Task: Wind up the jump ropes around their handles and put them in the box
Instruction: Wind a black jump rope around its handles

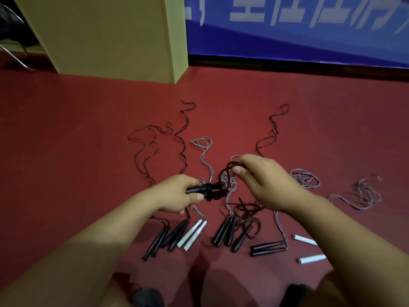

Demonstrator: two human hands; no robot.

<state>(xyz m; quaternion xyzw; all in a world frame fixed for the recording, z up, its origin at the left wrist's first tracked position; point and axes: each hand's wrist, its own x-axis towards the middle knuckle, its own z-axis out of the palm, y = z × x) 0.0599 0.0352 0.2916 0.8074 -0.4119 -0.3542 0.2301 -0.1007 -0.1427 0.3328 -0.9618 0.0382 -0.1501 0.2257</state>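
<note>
A: What are the fingers doing?

B: The left hand [177,194] has its fingers curled round a pair of black handles [197,189]. Some black rope [212,192] is wound round their ends. The right hand [263,180] pinches a loop of that same rope between thumb and fingers, up at about 1 o'clock from the handles.

A: What is under the hands?

B: The red floor [77,140], with more jump ropes on it. At 7 o'clock from the left hand lie black handles [163,238], and just beside them two white handles [192,234]. Their ropes run away toward 12 o'clock in wiggly lines. Below the right hand are more black handles [225,231] with a tangle of dark rope. At 4 o'clock lie two more black handles [267,250] and two white ones [309,249], apart from each other. Grey rope piles [305,178] sit at 3 o'clock.

A: Does anything block the view?

B: The right hand and the arms hide some rope.

A: Where is the box?

B: A tall yellow board [106,36] stands at 11 o'clock, and a blue banner [298,29] at 1 o'clock. I cannot tell if the yellow thing is the box.
</note>
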